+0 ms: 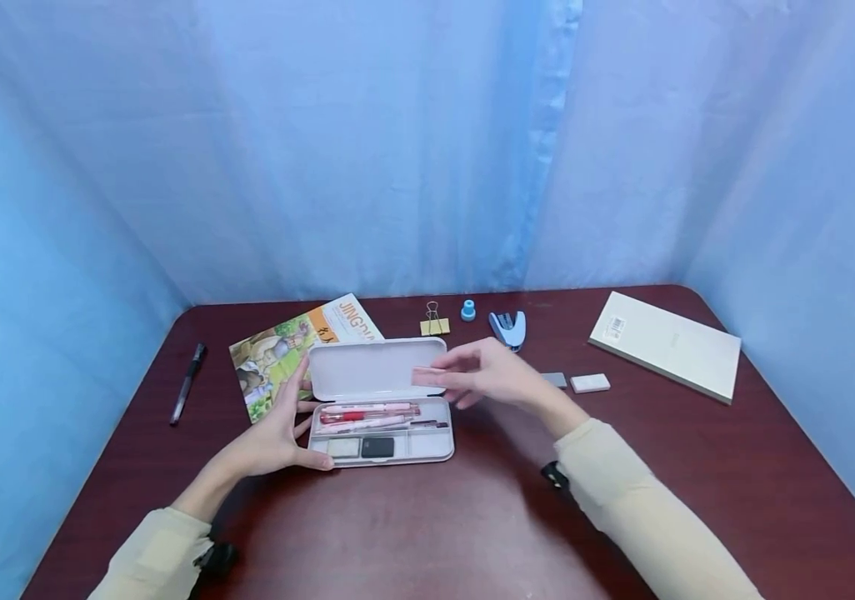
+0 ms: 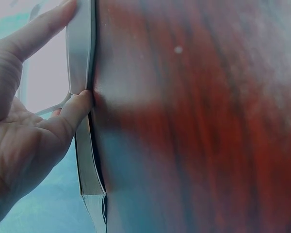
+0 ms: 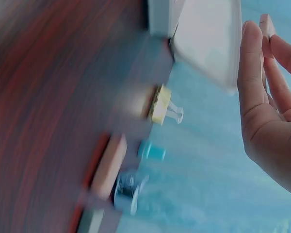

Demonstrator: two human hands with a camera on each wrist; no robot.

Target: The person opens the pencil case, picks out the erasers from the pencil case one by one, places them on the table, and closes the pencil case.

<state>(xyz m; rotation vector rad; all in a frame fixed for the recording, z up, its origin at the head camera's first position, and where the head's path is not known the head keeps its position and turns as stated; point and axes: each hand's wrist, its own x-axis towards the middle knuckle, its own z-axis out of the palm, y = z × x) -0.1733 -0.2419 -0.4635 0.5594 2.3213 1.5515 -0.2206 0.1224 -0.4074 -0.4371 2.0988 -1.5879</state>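
Observation:
A white pencil case (image 1: 427,446) lies open mid-table with its lid (image 1: 371,367) tilted up. Inside are pink and red pens (image 1: 367,411), a white eraser (image 1: 343,447) and a black one (image 1: 377,447). My left hand (image 1: 296,421) rests against the case's left end with straight fingers, index on the lid edge (image 2: 81,53) and thumb (image 2: 80,104) at the tray. My right hand (image 1: 448,379) hovers over the case's right part and pinches a small pink eraser (image 1: 427,377) at its fingertips. The right wrist view shows that eraser (image 3: 266,24) beyond the lid (image 3: 208,39).
A black pen (image 1: 187,383) and a picture magazine (image 1: 277,354) lie left of the case. Behind it are a yellow binder clip (image 1: 434,322), a small blue cap-like piece (image 1: 468,311) and a blue stapler (image 1: 509,327). A grey eraser (image 1: 553,380), a white eraser (image 1: 590,383) and a notepad (image 1: 663,344) lie right.

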